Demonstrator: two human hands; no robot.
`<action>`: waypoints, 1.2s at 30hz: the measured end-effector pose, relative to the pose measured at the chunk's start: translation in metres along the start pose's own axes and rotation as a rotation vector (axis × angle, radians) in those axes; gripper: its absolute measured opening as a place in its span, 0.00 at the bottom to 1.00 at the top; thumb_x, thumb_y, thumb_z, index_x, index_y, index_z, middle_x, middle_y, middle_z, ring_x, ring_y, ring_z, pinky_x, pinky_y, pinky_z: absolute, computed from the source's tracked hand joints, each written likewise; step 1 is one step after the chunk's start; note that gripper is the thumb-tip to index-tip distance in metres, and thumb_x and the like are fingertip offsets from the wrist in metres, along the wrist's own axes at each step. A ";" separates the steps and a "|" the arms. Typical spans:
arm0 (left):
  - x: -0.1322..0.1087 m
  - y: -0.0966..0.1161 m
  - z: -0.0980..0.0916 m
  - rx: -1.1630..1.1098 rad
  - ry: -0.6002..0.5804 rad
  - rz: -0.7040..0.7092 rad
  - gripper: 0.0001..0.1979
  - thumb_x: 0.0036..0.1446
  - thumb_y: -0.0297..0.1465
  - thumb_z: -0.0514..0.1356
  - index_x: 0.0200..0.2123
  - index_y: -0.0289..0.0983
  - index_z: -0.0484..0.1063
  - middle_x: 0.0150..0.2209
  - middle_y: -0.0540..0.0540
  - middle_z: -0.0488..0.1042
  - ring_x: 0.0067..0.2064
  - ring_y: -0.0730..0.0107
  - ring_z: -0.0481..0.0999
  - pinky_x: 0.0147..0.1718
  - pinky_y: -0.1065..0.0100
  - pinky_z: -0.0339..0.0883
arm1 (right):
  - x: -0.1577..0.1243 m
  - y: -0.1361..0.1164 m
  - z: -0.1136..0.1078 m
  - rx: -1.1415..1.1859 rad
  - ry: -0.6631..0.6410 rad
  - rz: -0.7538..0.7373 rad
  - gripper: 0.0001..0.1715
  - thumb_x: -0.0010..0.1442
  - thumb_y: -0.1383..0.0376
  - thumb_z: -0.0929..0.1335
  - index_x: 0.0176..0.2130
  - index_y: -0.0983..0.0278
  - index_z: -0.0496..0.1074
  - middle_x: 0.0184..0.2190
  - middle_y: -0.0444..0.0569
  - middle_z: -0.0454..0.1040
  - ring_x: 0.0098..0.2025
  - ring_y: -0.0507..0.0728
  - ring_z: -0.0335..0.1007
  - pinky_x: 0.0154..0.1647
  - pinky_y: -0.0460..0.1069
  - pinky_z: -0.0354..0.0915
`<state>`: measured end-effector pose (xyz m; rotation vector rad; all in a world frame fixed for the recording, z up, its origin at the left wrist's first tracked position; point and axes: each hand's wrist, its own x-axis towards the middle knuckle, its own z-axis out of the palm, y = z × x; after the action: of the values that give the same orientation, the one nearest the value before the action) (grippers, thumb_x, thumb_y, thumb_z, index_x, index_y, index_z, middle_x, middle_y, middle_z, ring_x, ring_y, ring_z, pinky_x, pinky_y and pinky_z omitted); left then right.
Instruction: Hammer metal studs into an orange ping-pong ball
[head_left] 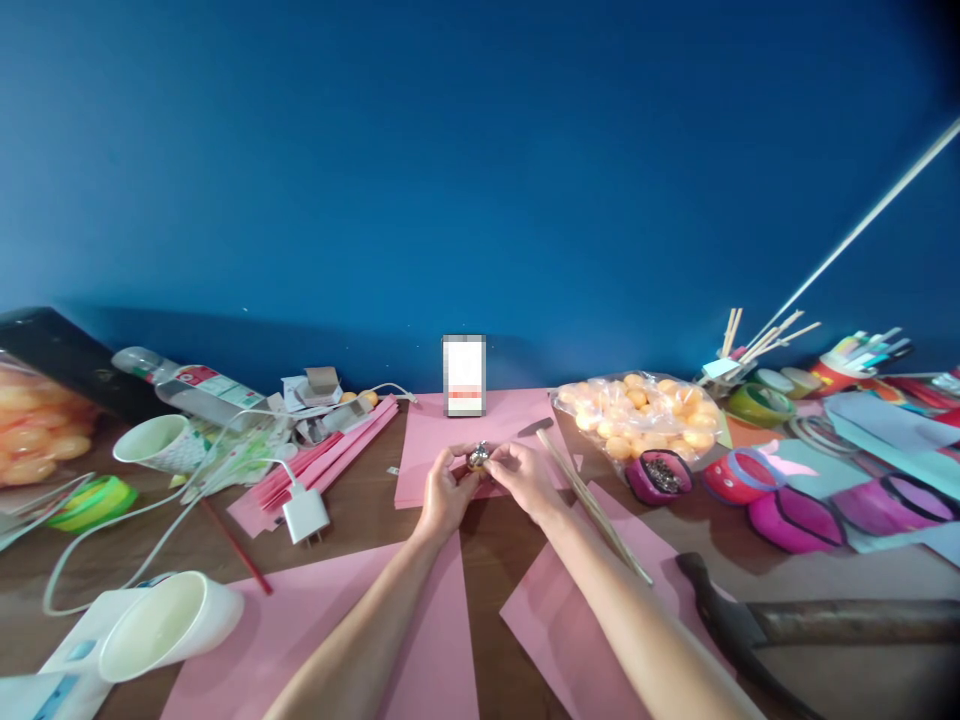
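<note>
Between the fingertips of both hands is a small, shiny, metallic-looking round piece (478, 457); its exact kind is too small to make out. My left hand (448, 490) pinches it from the left, fingers curled around its side. From the right, my right hand (523, 478) has thumb and fingers pressed together at its edge. Both hands are over the near edge of a stack of pink paper (420, 440). A phone-like upright rectangle (464, 375), pixelated, stands behind them against the blue wall.
Right of my hands lie thin wooden sticks (592, 500), a bag of orange balls (637, 410), a purple bowl of small metal bits (660, 478) and a hammer (750, 620). On the left are a white charger (306, 515), a paper cup (172, 625) and a plastic bottle (202, 388).
</note>
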<state>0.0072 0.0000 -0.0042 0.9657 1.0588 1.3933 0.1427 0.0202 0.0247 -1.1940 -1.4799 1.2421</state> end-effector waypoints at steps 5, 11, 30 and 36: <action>0.000 0.001 0.000 0.010 -0.030 -0.018 0.24 0.42 0.33 0.65 0.43 0.36 0.64 0.36 0.42 0.77 0.38 0.60 0.77 0.39 0.59 0.70 | 0.000 -0.002 -0.002 0.039 -0.031 -0.022 0.12 0.50 0.56 0.68 0.27 0.63 0.67 0.24 0.44 0.72 0.24 0.53 0.67 0.24 0.46 0.62; -0.004 0.012 0.004 0.002 -0.046 0.007 0.23 0.44 0.34 0.64 0.44 0.36 0.63 0.43 0.41 0.74 0.43 0.61 0.75 0.42 0.61 0.69 | 0.001 0.000 -0.003 0.089 -0.026 -0.038 0.12 0.52 0.56 0.67 0.29 0.63 0.67 0.27 0.46 0.74 0.27 0.54 0.70 0.28 0.48 0.66; 0.001 0.010 0.000 -0.243 -0.039 -0.036 0.17 0.49 0.38 0.60 0.39 0.33 0.67 0.38 0.42 0.74 0.39 0.63 0.75 0.43 0.57 0.68 | 0.001 0.012 0.003 0.159 -0.059 -0.144 0.17 0.53 0.56 0.67 0.40 0.64 0.69 0.35 0.49 0.75 0.35 0.56 0.73 0.35 0.49 0.68; 0.004 0.003 -0.004 -0.143 -0.033 -0.004 0.19 0.48 0.36 0.62 0.42 0.33 0.67 0.39 0.41 0.74 0.42 0.63 0.74 0.43 0.59 0.67 | -0.001 0.010 0.003 0.078 -0.021 -0.188 0.16 0.55 0.57 0.65 0.40 0.64 0.70 0.36 0.51 0.75 0.34 0.56 0.72 0.33 0.49 0.68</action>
<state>0.0019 0.0035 -0.0023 0.8784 0.9229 1.4247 0.1417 0.0189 0.0141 -0.9703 -1.5080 1.1760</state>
